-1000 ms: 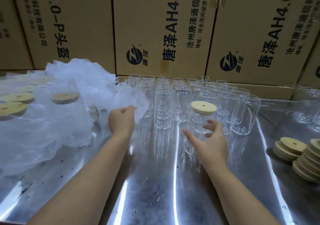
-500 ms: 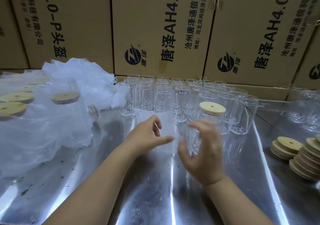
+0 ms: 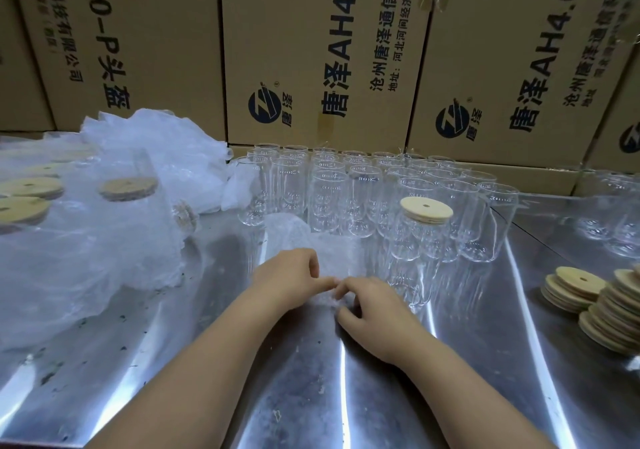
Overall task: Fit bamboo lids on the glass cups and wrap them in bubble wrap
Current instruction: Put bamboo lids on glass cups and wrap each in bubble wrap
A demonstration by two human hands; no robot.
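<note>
- Head view, grips: your left grip (image 3: 287, 275) had come away from the bubble wrap pile (image 3: 145, 151), and your right grip (image 3: 375, 306) had released the lidded cup (image 3: 414, 241). They met with fingers curled, both pinching the near edge of one bubble wrap sheet (image 3: 304, 237).
- Head view, sheet: it lay flat on the bench (image 3: 346, 396), in front of the open cups (image 3: 329, 189).
- Head view, cup: it stood upright and untouched just right of the sheet, bamboo lid (image 3: 426, 209) seated.
- Reading: lidding looked done for this cup, and wrapping seemed next.
</note>
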